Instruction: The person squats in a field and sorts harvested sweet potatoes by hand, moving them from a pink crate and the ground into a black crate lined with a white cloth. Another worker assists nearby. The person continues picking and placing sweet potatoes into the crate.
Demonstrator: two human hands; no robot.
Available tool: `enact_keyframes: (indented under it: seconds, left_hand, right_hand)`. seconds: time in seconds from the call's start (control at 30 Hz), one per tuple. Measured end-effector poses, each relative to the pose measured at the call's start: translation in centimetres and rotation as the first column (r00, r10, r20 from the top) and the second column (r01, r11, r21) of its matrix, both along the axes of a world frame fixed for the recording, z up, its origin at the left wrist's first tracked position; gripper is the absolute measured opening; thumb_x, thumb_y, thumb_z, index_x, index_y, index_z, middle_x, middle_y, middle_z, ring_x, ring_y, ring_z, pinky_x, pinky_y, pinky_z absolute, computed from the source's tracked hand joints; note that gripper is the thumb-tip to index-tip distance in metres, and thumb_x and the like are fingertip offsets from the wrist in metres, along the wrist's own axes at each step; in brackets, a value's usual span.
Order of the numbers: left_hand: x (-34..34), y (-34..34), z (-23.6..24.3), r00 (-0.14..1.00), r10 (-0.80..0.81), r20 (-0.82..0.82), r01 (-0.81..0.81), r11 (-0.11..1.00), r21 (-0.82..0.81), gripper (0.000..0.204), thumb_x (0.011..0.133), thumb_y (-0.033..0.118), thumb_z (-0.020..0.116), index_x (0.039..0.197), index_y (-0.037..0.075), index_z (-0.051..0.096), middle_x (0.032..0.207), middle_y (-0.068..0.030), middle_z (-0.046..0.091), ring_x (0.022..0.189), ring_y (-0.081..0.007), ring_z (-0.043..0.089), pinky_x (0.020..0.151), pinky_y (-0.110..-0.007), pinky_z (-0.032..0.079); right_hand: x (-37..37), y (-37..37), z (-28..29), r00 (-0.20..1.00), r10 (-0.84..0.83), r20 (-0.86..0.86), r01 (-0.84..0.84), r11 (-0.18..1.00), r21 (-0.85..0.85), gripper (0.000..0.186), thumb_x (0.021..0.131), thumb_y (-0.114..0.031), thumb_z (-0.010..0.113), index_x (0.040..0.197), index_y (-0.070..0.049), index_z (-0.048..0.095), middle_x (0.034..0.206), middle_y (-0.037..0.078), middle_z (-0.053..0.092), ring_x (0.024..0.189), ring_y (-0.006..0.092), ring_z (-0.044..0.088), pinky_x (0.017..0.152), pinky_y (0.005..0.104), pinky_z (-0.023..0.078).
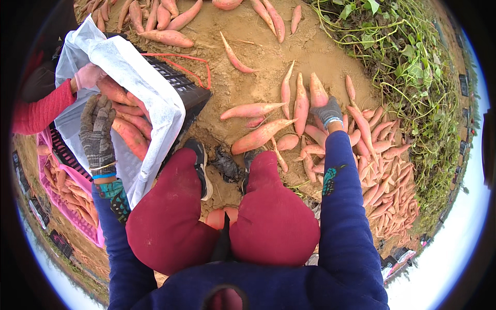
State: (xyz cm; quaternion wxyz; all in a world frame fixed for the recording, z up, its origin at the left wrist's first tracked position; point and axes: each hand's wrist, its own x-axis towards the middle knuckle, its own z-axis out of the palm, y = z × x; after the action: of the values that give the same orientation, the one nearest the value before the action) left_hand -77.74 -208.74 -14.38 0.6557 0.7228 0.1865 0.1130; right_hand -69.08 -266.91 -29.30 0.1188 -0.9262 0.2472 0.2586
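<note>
Right hand (328,111), gray glove, has its fingers curled round the near end of one sweet potato (318,90), far end poking out past the fingers; can't tell if it's off the soil (258,88). That potato sits at the upper edge of a loose cluster (263,136), well right of the black crate (188,90). Left hand (98,134), gray striped glove, is over the left side of the crate mouth, fingers extended and together, no grip visible; contact with the white liner (165,106) can't be told. Crate potatoes (132,132) lie right beside it, inside the liner. Co-worker's hand (89,76) reaches in over the upper left rim, close to the left hand, so that corner is tight. Red cord (209,67) sticks out beyond the crate's right edge. Between that edge and the cluster there's a strip of soil, with a few potatoes at its far end. Green vines (408,72) bound the soil at upper right; big pile (390,191) backs the right forearm. Knees (274,217) crowd the crate's near corner.
</note>
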Motion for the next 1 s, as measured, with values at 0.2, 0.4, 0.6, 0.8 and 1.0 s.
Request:
enact_keyframes:
  seconds: [0.2,0.4,0.6,0.8,1.0]
  left_hand:
    - [1.2,-3.0,4.5,0.991,-0.053,-0.126,0.025,0.978,-0.209,0.04,0.098,0.016,0.046,0.134,-0.001,0.041,0.126,-0.0164,0.056,0.111,-0.0216,0.059,0.09,-0.029,0.05]
    - [3.7,-11.8,7.4,0.923,-0.385,0.015,0.317,0.738,-0.596,0.057,0.093,0.037,0.054,0.137,0.004,0.039,0.134,-0.0134,0.049,0.117,-0.0259,0.053,0.096,-0.041,0.047]
    - [1.5,-10.5,5.7,0.96,-0.19,0.207,0.279,0.555,-0.784,0.054,0.094,0.042,0.052,0.132,0.005,0.04,0.124,-0.0124,0.05,0.113,-0.0222,0.05,0.1,-0.039,0.04]
    - [-3.7,-3.8,2.2,0.999,0.025,0.038,0.029,0.276,-0.961,0.063,0.084,0.047,0.061,0.129,0.005,0.044,0.121,-0.0187,0.053,0.111,-0.0327,0.053,0.097,-0.05,0.041]
    - [-5.6,4.2,-1.1,0.883,0.208,-0.42,-0.468,0.448,-0.762,0.06,0.078,0.042,0.069,0.122,0.005,0.051,0.108,-0.0172,0.059,0.099,-0.0349,0.058,0.091,-0.05,0.047]
  right_hand:
    - [3.2,3.2,11.5,0.841,-0.541,-0.021,0.15,0.195,0.969,0.062,0.076,-0.032,0.074,0.122,0.003,0.051,0.109,0.016,0.062,0.096,0.0243,0.062,0.084,0.0368,0.052]
    - [2.0,19.0,22.1,0.981,-0.186,-0.053,0.018,-0.184,0.983,0.054,0.085,-0.029,0.067,0.126,0.001,0.05,0.111,0.011,0.061,0.099,0.0195,0.059,0.087,0.0329,0.05]
    - [-2.4,25.6,28.7,0.888,0.198,0.414,-0.441,0.115,0.89,0.056,0.085,-0.015,0.065,0.135,0.001,0.043,0.12,0.011,0.057,0.111,0.019,0.054,0.095,0.0318,0.044]
    - [-4.1,18.1,25.7,0.952,-0.045,0.304,-0.274,0.324,0.905,0.048,0.087,-0.01,0.061,0.131,0.003,0.047,0.118,0.013,0.059,0.103,0.0201,0.06,0.092,0.0306,0.046]
    - [-8.5,10.7,16.3,0.943,-0.276,0.188,-0.048,0.444,0.895,0.041,0.089,-0.011,0.061,0.126,0.004,0.05,0.109,0.013,0.062,0.094,0.0199,0.063,0.081,0.0295,0.051]
